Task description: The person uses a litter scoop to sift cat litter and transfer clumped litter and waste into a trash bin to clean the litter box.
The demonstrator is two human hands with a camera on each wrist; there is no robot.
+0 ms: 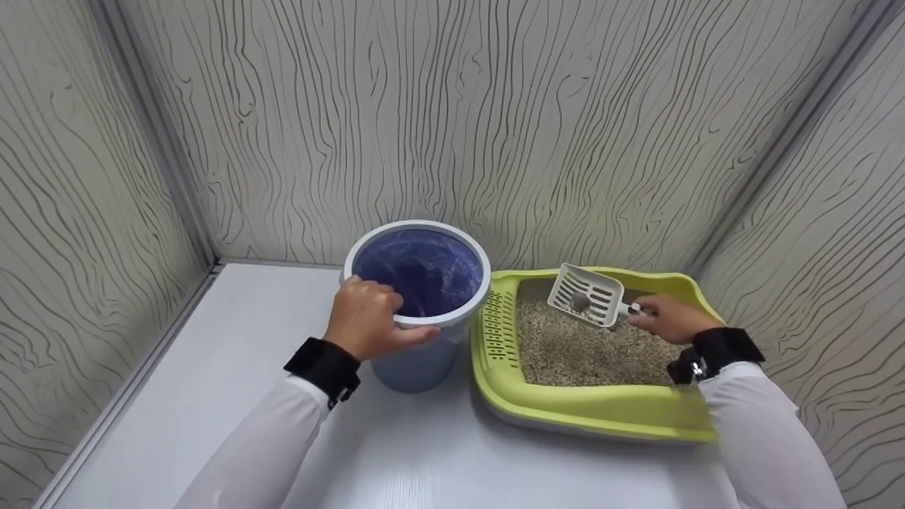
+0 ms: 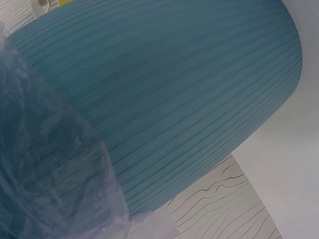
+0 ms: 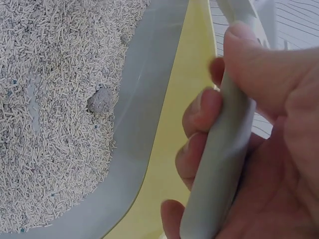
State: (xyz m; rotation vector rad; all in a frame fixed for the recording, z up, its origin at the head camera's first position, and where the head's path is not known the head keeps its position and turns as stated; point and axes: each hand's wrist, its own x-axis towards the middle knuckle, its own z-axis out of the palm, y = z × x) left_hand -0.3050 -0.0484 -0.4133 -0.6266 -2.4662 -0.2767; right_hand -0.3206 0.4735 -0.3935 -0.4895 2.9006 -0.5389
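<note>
My left hand (image 1: pixel 366 316) grips the near-left rim of a blue trash bin (image 1: pixel 413 367), thumb outside and fingers over the edge. A thin plastic liner (image 2: pixel 55 164) shows along the bin's wall in the left wrist view. In my right hand (image 1: pixel 668 318) is the handle of a slotted litter scoop (image 1: pixel 601 286), held above the litter box (image 1: pixel 601 410). A grey clump (image 1: pixel 580 302) lies on the scoop. Curled fingers and the thumb wrap the handle in the right wrist view, where another grey clump (image 3: pixel 101 100) sits on the litter (image 3: pixel 55 149).
Bin and litter box stand side by side on a white table (image 1: pixel 417 466). A wood-patterned wall panel (image 1: pixel 424 127) rises right behind them, with more panels at left and right. The box's yellow-green rim has a perforated strip (image 1: pixel 499 329) on the bin's side.
</note>
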